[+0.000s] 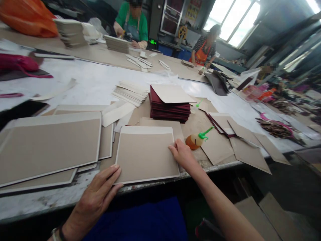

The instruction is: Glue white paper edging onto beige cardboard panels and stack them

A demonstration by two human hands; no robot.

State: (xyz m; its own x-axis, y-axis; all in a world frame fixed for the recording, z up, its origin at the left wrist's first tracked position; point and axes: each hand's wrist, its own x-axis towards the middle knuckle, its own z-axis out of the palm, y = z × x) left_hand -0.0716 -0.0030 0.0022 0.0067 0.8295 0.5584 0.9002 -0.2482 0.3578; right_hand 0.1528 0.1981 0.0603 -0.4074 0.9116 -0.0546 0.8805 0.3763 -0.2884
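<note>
A tan cardboard panel (146, 154) with a pale wrapped border lies flat at the near edge of the table. My left hand (96, 197) rests open at its near left corner, fingers stretched flat, fingertips touching the edge. My right hand (182, 154) presses on its right edge, fingers curled over the border. A small orange glue bottle (196, 140) with a green nozzle lies just right of my right hand. To the left, several larger finished panels (50, 145) lie overlapped.
A stack of dark red covers (169, 108) topped by a pale sheet sits mid-table beside a fanned pile of white strips (130, 92). Loose tan sheets (248, 152) overhang the right table edge. Two other people (132, 23) work at the far side.
</note>
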